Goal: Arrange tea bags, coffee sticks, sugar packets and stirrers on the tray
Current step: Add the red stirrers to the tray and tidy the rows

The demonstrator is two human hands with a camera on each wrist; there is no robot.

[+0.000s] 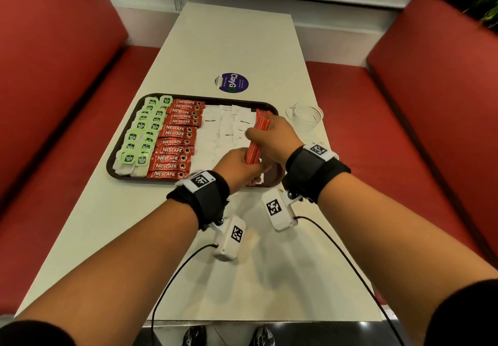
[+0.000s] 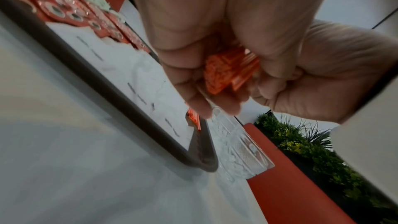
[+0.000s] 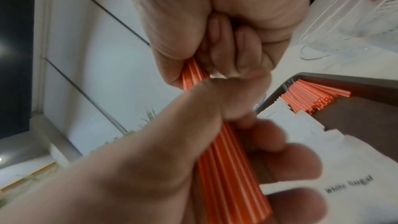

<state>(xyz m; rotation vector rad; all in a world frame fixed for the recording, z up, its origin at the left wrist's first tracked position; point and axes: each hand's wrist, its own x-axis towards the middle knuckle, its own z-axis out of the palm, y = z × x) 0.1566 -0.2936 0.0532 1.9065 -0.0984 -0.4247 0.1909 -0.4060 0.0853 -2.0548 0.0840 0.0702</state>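
A dark brown tray (image 1: 111,157) holds green tea bags (image 1: 142,132), red coffee sticks (image 1: 175,141), white sugar packets (image 1: 223,127) and, at its right end, some orange stirrers (image 3: 312,98). Above that right end both hands hold one bundle of orange stirrers (image 1: 256,141). My left hand (image 1: 239,165) grips the bundle's near end, and my right hand (image 1: 272,136) is curled round its far part. In the left wrist view the stirrer ends (image 2: 230,71) show between the curled fingers. In the right wrist view the bundle (image 3: 232,176) runs from my right fist down through my left hand (image 3: 172,159).
A clear patterned glass (image 1: 305,116) stands on the white table (image 1: 229,35) just right of the tray. A round purple sticker (image 1: 231,83) lies beyond the tray. Red bench seats (image 1: 54,76) flank the table on both sides.
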